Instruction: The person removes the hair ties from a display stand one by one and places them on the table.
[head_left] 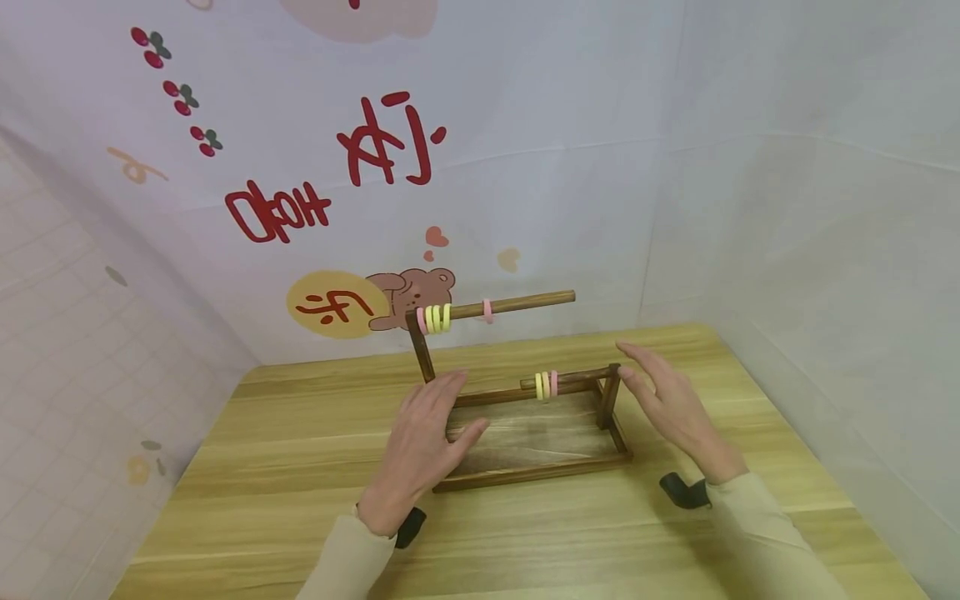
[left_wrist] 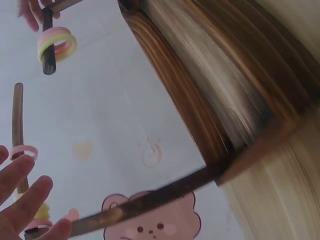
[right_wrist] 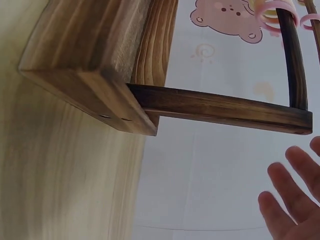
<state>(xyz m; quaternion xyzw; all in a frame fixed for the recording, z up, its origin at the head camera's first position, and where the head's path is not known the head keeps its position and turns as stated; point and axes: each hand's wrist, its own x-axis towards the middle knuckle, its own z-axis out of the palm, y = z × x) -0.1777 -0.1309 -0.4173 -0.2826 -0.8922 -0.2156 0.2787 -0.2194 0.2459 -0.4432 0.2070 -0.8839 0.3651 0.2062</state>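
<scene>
A dark wooden rack (head_left: 517, 477) with a shallow tray base has two posts, each bearing a sideways rod. On the higher rod (head_left: 536, 301), several yellow rings (head_left: 437, 319) and a pink one crowd the post end, while a single pink ring (head_left: 488, 312) hangs farther along. The lower rod (head_left: 588, 377) carries yellow rings (head_left: 539, 387) and a pink ring (head_left: 554, 383). My left hand (head_left: 420, 442), fingers extended and holding nothing, overlaps the rack's left end in the head view. Beside the right post (right_wrist: 225, 107), my right hand (head_left: 671, 408) is spread and holds nothing.
The rack stands on a wood-grain table (head_left: 300, 467). Behind it hangs a white backdrop (head_left: 555, 208) printed with a bear, hearts, cherries and red characters. Pale walls enclose both sides. Each wrist wears a black device (head_left: 684, 492).
</scene>
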